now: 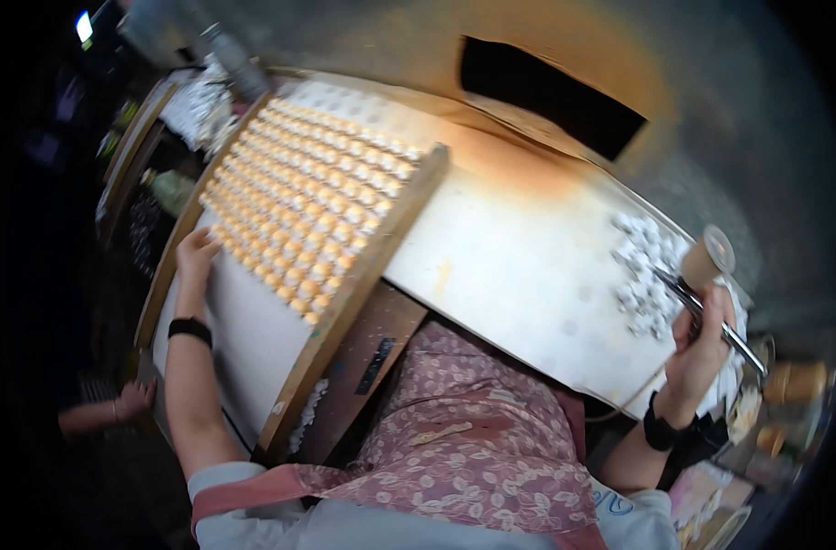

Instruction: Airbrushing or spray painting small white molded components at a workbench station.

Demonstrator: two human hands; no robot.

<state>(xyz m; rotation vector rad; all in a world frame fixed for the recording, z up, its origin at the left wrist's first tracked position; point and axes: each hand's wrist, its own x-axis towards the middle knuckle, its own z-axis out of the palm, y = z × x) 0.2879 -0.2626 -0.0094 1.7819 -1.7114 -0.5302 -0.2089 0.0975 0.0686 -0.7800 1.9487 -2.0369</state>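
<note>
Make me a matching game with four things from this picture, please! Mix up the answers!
Things:
1. Left hand
2. Right hand
3. Orange pieces
4. Apron

Clues:
A. in rows between two wooden rails
B. pinkish, with pale leaves
C. wrapped around a silver tool
D. beside the rows' near edge

Right pairs: 1-D, 2-C, 3-A, 4-B

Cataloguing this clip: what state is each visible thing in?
Spray gun: held in right grip
Cup: contents unclear
Pieces: orange-topped, in rows
Left grip: at pieces' edge, contact unclear
Board: partly covered
White bits: loose, heaped
Worktop: stained orange
Apron: worn, smudged
</note>
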